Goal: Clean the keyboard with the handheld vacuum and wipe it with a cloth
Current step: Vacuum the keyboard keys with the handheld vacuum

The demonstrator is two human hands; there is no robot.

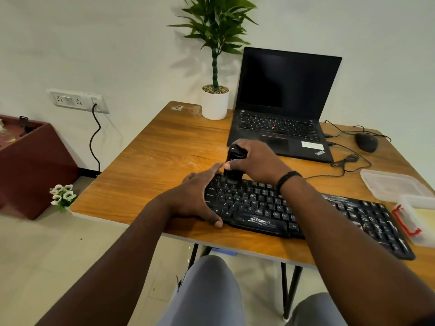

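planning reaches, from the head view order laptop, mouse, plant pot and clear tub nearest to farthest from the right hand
From the right hand gripping the vacuum:
1. Laptop, just behind the hand.
2. Plant pot, back left.
3. Mouse, far right; the clear tub, right edge, is too close to the mouse to rank apart.

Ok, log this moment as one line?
right hand grips vacuum upright on keyboard top-left | left hand braces keyboard's left end | cloth unseen

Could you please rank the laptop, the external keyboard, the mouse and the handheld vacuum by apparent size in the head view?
1. Laptop and keyboard: similar, keyboard nearer, so unranked.
2. Handheld vacuum.
3. Mouse, farther away.
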